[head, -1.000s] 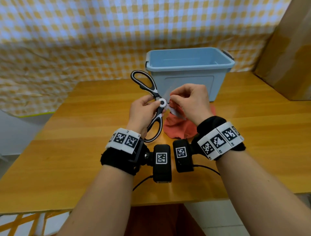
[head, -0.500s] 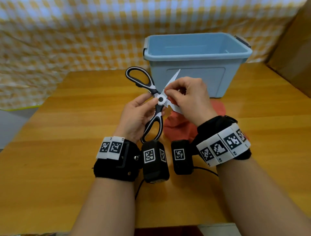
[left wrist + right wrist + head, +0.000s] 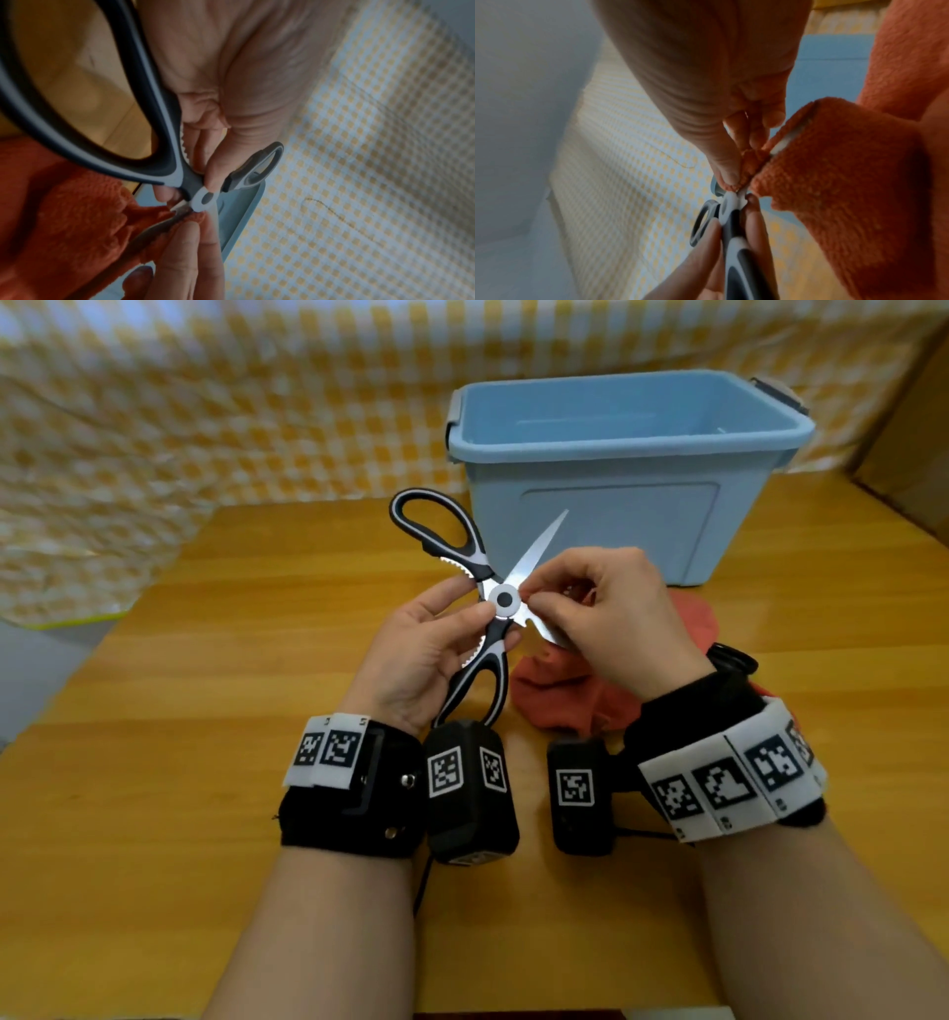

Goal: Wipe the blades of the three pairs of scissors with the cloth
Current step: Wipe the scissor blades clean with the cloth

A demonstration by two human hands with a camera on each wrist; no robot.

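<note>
A pair of black-and-white kitchen scissors is held open above the table, one bare blade pointing up toward the bin. My left hand grips the lower handle just below the pivot, thumb on top. My right hand pinches the orange cloth around the other blade, right beside the pivot. The rest of the cloth hangs down under that hand. The left wrist view shows the scissors' pivot and the cloth folded over the blade. The right wrist view shows the cloth wrapped on the blade.
A light blue plastic bin stands at the back of the wooden table. A black loop lies on the table beside my right wrist; I cannot tell what it is. Checked yellow fabric hangs behind, and a cardboard box is at the right.
The scissors have opened wider, and the upper blade now shows clear of my right hand. My right hand with the cloth has stayed pinched on the lower blade near the pivot.
</note>
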